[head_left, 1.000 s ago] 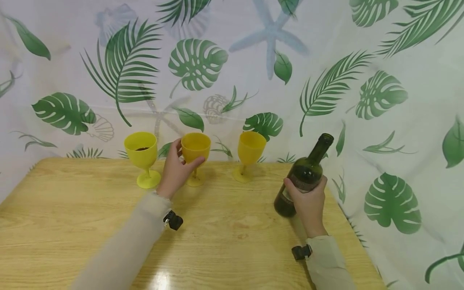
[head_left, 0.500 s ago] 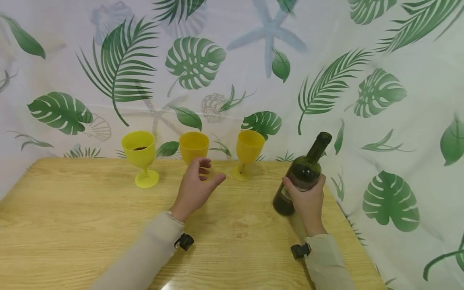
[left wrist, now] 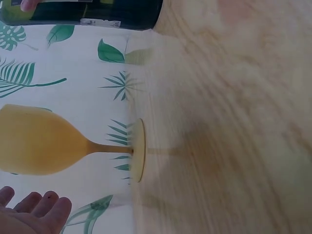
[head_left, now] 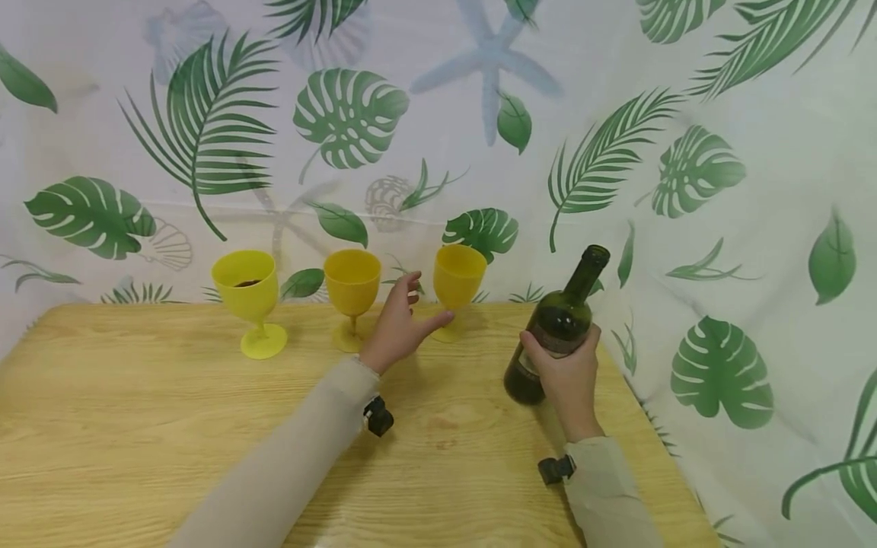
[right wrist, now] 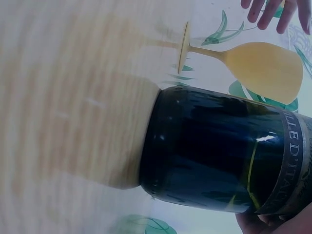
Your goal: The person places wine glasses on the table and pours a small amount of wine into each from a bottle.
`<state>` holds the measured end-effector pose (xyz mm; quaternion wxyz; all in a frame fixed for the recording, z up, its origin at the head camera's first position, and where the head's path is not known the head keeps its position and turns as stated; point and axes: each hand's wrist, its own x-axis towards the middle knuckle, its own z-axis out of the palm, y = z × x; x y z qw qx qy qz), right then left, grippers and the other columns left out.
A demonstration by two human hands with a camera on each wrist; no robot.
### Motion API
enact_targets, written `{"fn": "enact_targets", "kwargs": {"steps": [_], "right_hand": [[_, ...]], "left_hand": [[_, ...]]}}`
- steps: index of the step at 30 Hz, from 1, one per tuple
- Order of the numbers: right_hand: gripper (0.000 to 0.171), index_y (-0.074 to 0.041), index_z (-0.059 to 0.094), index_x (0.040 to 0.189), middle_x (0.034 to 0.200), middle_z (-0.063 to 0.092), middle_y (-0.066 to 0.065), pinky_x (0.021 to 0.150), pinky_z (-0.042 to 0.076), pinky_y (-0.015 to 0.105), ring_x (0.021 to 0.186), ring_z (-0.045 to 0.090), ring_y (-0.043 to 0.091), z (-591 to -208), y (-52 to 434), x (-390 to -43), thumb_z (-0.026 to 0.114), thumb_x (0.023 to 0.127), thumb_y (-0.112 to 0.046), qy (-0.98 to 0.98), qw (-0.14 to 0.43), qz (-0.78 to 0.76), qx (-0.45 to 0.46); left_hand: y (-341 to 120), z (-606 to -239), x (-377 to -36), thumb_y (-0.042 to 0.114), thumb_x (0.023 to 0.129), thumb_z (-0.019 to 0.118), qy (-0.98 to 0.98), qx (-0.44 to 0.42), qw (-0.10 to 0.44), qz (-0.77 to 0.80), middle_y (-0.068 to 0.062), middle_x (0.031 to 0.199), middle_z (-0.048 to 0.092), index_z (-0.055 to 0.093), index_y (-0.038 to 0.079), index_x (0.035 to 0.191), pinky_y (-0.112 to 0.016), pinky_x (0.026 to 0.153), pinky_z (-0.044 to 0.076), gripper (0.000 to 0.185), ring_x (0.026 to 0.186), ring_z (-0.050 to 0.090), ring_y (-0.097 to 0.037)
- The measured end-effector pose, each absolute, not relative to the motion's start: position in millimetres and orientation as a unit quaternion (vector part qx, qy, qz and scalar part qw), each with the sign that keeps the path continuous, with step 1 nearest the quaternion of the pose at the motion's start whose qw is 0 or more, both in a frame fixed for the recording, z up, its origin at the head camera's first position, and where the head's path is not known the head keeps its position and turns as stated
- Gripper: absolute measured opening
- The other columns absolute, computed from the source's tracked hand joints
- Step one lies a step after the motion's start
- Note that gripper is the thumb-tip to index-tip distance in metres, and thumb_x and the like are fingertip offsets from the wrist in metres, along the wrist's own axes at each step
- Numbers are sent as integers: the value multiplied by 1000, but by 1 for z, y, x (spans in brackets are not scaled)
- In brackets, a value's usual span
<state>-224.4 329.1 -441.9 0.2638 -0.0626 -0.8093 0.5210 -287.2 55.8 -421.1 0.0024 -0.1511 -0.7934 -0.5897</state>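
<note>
Three yellow goblets stand in a row at the table's back edge. The left goblet (head_left: pixel 245 285) has dark liquid inside; the middle goblet (head_left: pixel 352 280) stands free. My left hand (head_left: pixel 411 320) is open with spread fingers just left of the right goblet (head_left: pixel 457 275). In the left wrist view its fingertips (left wrist: pixel 34 212) stay apart from that goblet (left wrist: pixel 39 146). My right hand (head_left: pixel 565 369) grips a dark green wine bottle (head_left: pixel 558 323) round its body. The uncorked bottle leans with its neck up and to the right, and its base (right wrist: pixel 151 141) is close over the wood.
The wooden table (head_left: pixel 137 426) ends at the right just past the bottle. A white cloth with a leaf print (head_left: pixel 719 228) hangs behind and to the right. Small black wrist cameras (head_left: pixel 378 417) sit on both beige sleeves.
My left hand let go of the middle goblet, drew back, then moved right to the right goblet's side. The right hand kept its hold on the bottle, which barely moved.
</note>
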Motion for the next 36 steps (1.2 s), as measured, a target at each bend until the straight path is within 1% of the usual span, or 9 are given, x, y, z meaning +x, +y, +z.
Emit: {"fn": "enact_targets", "kwargs": {"steps": [4, 9, 14, 18, 24, 27, 31, 34, 36], "right_hand": [[88, -7, 33, 145, 133, 59, 14, 105, 44, 52, 120, 58, 30, -441, 328, -225, 86, 83, -42, -809, 264, 522, -62], [90, -7, 33, 145, 135, 58, 16, 105, 44, 52, 121, 57, 32, -440, 324, -224, 86, 83, -44, -814, 258, 516, -68], [90, -7, 33, 145, 134, 59, 15, 105, 44, 51, 121, 57, 31, -442, 322, -223, 87, 83, -43, -813, 255, 519, -70], [90, -8, 33, 145, 133, 59, 14, 104, 45, 50, 120, 58, 29, -442, 323, -223, 87, 83, -43, -812, 260, 518, -73], [90, -8, 33, 145, 133, 59, 15, 105, 45, 51, 120, 58, 30, -438, 329, -221, 87, 82, -44, -812, 265, 515, -79], [91, -8, 33, 146, 134, 58, 16, 105, 44, 52, 121, 57, 31, -436, 332, -220, 87, 82, -44, -813, 263, 513, -81], [91, -8, 33, 146, 135, 58, 17, 106, 44, 53, 121, 57, 33, -439, 332, -221, 87, 83, -44, -814, 258, 514, -80], [91, -8, 32, 146, 135, 58, 17, 105, 44, 54, 121, 57, 34, -440, 330, -223, 86, 83, -45, -816, 255, 513, -76], [90, -8, 33, 146, 134, 59, 17, 105, 45, 54, 120, 58, 34, -440, 330, -224, 87, 83, -45, -814, 259, 515, -72]], "left_hand": [[61, -416, -296, 39, 92, 80, -789, -144, 1, -597, -18, 162, 33, 22, 12, 163, -51, 115, 42, 96, 146, 40, -37], [65, -411, -306, 37, 91, 81, -784, -141, 5, -604, -19, 165, 28, 19, 10, 163, -52, 118, 39, 99, 148, 36, -39], [70, -409, -313, 40, 90, 83, -790, -141, 9, -596, -16, 167, 26, 16, 12, 164, -49, 121, 35, 104, 150, 34, -35], [78, -405, -318, 38, 89, 83, -789, -146, 6, -596, -15, 165, 30, 17, 13, 164, -49, 121, 35, 103, 149, 35, -34], [90, -398, -323, 34, 91, 82, -792, -170, -2, -587, -14, 158, 40, 21, 12, 163, -49, 116, 41, 97, 141, 44, -32], [94, -397, -327, 33, 91, 83, -796, -166, -1, -582, -14, 160, 39, 22, 12, 163, -49, 117, 41, 97, 143, 43, -32], [90, -402, -333, 37, 89, 84, -799, -158, -2, -580, -14, 164, 34, 19, 16, 164, -49, 120, 36, 101, 149, 37, -32], [85, -405, -335, 38, 89, 84, -800, -152, -3, -581, -12, 163, 38, 21, 20, 164, -49, 121, 35, 100, 151, 36, -29], [83, -404, -334, 37, 89, 83, -801, -153, 1, -579, -12, 160, 43, 26, 20, 163, -50, 120, 36, 95, 149, 38, -28]]}}
